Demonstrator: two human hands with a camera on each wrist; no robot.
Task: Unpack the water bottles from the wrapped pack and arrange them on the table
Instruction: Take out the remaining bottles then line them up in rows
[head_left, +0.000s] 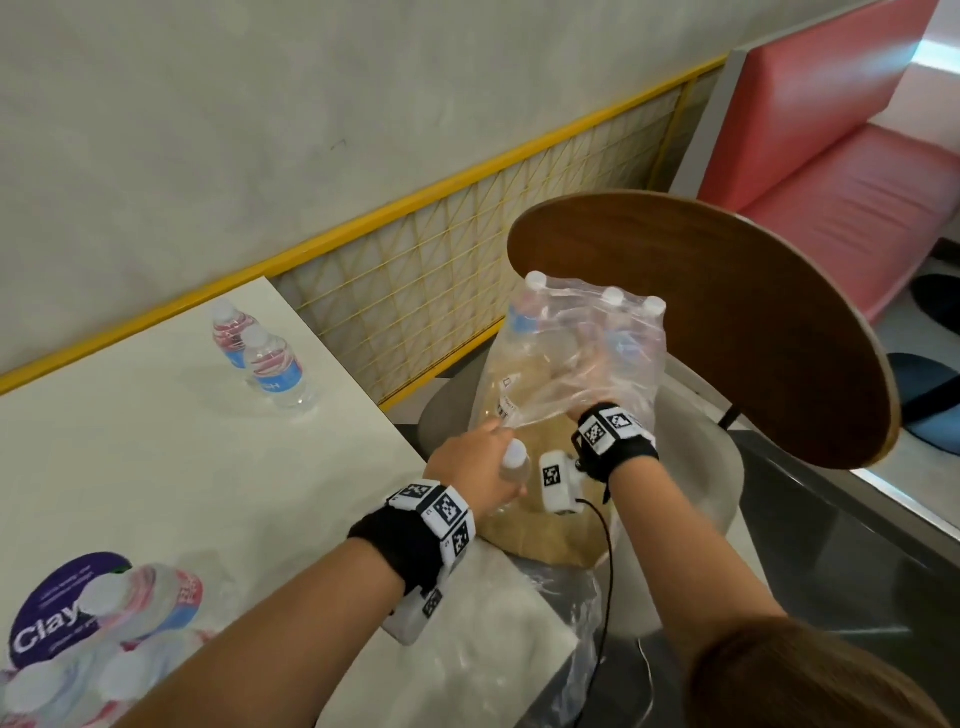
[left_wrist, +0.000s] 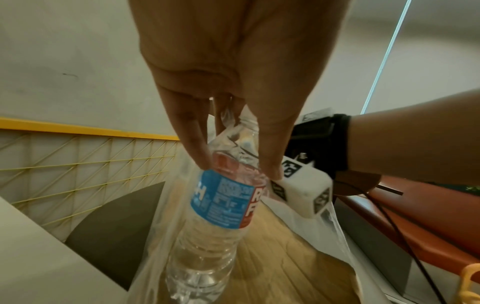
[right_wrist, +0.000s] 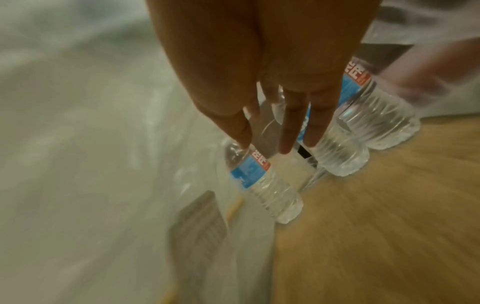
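Pulling bottle (left_wrist: 221, 197) from wrapped pack (head_left: 582, 353) at 3 o'clock off bench (head_left: 156, 467), my left hand (head_left: 470, 462) fingers clamped on it. Right hand (right_wrist: 259, 82) fingers straight inside wrap. Two bottles (head_left: 265, 358) stand at 12; about three remain.

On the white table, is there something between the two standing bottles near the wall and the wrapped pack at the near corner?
No. In the head view the white table is bare between the two standing bottles and the wrapped pack.
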